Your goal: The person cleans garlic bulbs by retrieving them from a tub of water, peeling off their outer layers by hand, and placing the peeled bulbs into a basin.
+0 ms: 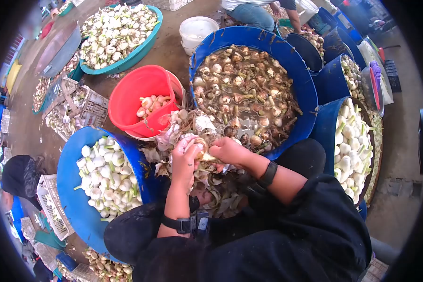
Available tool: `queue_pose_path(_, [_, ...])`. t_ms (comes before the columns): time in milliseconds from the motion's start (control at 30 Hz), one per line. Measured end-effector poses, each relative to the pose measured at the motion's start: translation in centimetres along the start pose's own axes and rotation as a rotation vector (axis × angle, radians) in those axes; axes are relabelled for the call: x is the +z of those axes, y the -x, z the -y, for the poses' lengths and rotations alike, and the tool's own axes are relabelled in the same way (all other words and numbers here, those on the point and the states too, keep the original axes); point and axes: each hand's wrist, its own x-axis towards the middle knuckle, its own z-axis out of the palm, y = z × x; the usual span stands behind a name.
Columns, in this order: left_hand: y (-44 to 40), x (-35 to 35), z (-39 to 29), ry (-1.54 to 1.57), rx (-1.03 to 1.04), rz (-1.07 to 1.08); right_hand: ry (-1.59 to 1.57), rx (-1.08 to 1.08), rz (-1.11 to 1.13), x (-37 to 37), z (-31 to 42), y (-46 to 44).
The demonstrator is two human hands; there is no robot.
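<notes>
Over a heap of peeled-off garlic skins (171, 136), both my hands meet at one garlic bulb (201, 144). My left hand (186, 152) is wrapped round the bulb, covering much of it. From the other side my right hand (230, 151) is closed, its thumb and fingers pinching the pale stem end; any small tool inside it is hidden. Just beyond, a large blue tub (305, 94) holds unpeeled, muddy garlic in brown water. Left of my hands, a blue basin (73, 188) contains cleaned white garlic bulbs (110, 176).
A red bucket (122, 101) with a few pinkish bulbs stands ahead left, near a white bucket (197, 32). On the right is another blue container (325, 123) of white garlic. A teal basin (157, 28) heaped with garlic lies farther off. Another person (254, 14) sits beyond the tub.
</notes>
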Motion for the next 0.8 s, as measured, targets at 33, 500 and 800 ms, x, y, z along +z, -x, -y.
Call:
queue_pose_path(33, [-0.1,-0.4,0.3,0.039,0.059,0.064,-0.003,-0.001,0.009,0.1,-0.4,0.0])
queue_pose_path(500, [1.4,-1.2,-0.6,-0.771,0.750,0.131,-0.545,0.107,0.029,-1.4,-0.1,-0.9])
queue_pose_path(800, [0.3,-2.9,-0.6,0.595,0.227,-0.178,0.274,-0.673,0.041,1.9,-0.3,3.9])
